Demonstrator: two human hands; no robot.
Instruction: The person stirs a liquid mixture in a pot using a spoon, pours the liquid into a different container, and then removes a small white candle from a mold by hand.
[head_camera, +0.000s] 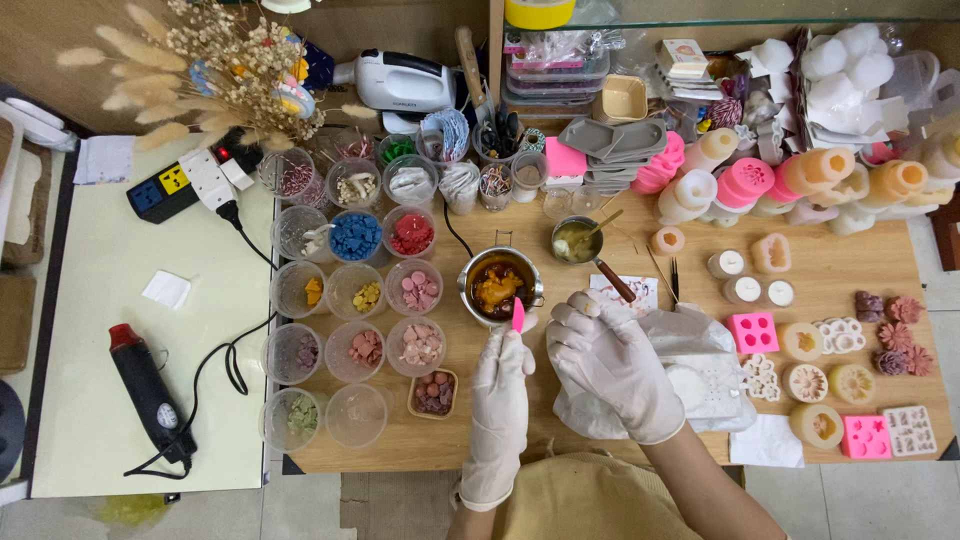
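My left hand (502, 385), in a white glove, holds a small pink spatula (518, 314) upright at the near rim of a steel pot (499, 284) filled with amber melted wax. My right hand (612, 362), also gloved, rests with fingers spread on a crumpled white plastic bag (700, 375) just right of the pot. A second small steel pot (576, 240) with a wooden stick and pale wax stands behind.
Several clear cups (356, 292) of coloured wax pieces stand left of the pot. Silicone moulds (754, 332) and flower-shaped candles (900, 335) lie at right. Pink and white moulds crowd the back. A heat gun (148, 390) and power strip (165, 188) sit on the pale-green side table.
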